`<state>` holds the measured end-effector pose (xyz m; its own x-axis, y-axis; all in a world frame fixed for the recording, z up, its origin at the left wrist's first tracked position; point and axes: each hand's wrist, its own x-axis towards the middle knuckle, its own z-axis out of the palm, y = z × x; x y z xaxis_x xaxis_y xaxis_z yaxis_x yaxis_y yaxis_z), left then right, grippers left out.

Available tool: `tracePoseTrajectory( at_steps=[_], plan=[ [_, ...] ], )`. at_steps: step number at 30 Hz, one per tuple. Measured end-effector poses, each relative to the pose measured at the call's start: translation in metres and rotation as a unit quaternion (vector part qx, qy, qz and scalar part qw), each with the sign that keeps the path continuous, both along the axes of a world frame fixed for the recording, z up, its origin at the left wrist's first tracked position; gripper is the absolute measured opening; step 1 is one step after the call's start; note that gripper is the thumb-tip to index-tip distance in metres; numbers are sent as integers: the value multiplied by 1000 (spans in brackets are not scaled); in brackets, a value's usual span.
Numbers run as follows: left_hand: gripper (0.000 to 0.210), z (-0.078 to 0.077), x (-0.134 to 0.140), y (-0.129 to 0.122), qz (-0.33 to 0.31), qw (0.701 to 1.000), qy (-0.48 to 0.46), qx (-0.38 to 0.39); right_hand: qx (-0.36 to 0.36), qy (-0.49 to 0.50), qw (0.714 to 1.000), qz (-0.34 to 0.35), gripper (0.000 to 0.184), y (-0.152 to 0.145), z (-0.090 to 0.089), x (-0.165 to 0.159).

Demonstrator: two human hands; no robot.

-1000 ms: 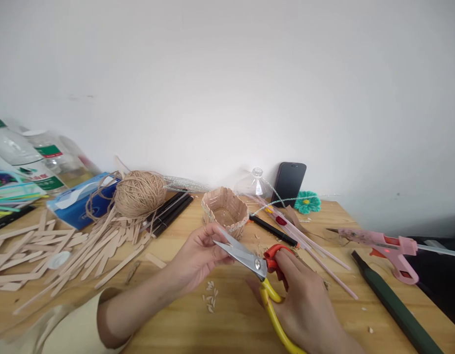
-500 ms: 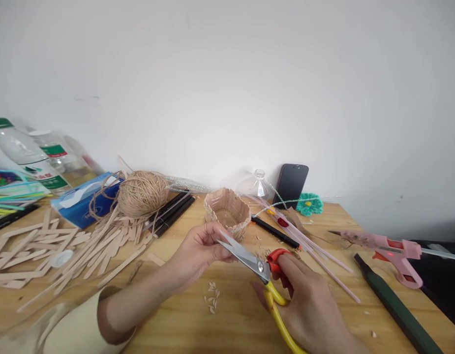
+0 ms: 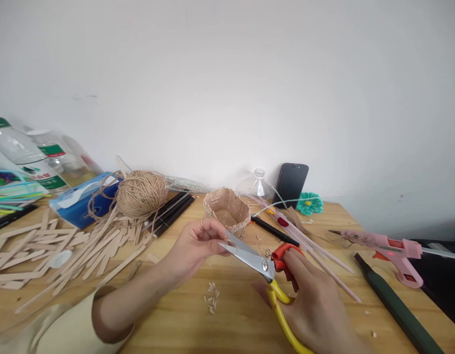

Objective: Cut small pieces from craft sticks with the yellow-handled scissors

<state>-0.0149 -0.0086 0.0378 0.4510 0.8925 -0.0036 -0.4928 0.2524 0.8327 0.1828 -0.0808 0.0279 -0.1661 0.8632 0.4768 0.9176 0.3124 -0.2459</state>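
Observation:
My right hand [image 3: 316,297] grips scissors [image 3: 249,256] with one red and one yellow handle, their blades slightly parted and pointing left. Their tips are at the fingertips of my left hand [image 3: 197,248], which is closed in a pinch; whatever it holds is too small or hidden to make out. Just behind the hands stands a small basket [image 3: 227,201] with a scalloped wooden rim and silvery trim along its edge. Small pale wood chips [image 3: 211,297] lie on the table [image 3: 183,319] below the blades.
Wooden craft sticks [image 3: 31,255] and a ball of twine [image 3: 142,194] lie at the left, near a blue packet [image 3: 83,201]. A pink glue gun [image 3: 391,250] and a dark green tool [image 3: 393,305] are at the right. A phone [image 3: 290,184] leans on the wall by a green flower [image 3: 310,203].
My right hand and the scissors have shifted slightly right and the blades look a little closer together. My left hand has moved a touch left, still pinched.

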Motion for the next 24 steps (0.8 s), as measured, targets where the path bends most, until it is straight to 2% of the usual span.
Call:
tracePoseTrajectory(
  at_steps=[8, 14, 21, 24],
  plan=[
    [19, 1, -1, -1, -11, 1000, 1, 15, 15, 2, 1000, 0, 33, 1, -3, 0],
    [19, 0, -2, 1, -13, 999, 5, 32, 20, -11, 1000, 14, 34, 1, 2, -1],
    [16, 1, -4, 1, -13, 999, 8, 31, 0, 8, 1000, 15, 35, 0, 1, -1],
    [14, 2, -5, 1, -9, 1000, 14, 27, -38, 50, 998, 13, 39, 0, 0, 0]
  ],
)
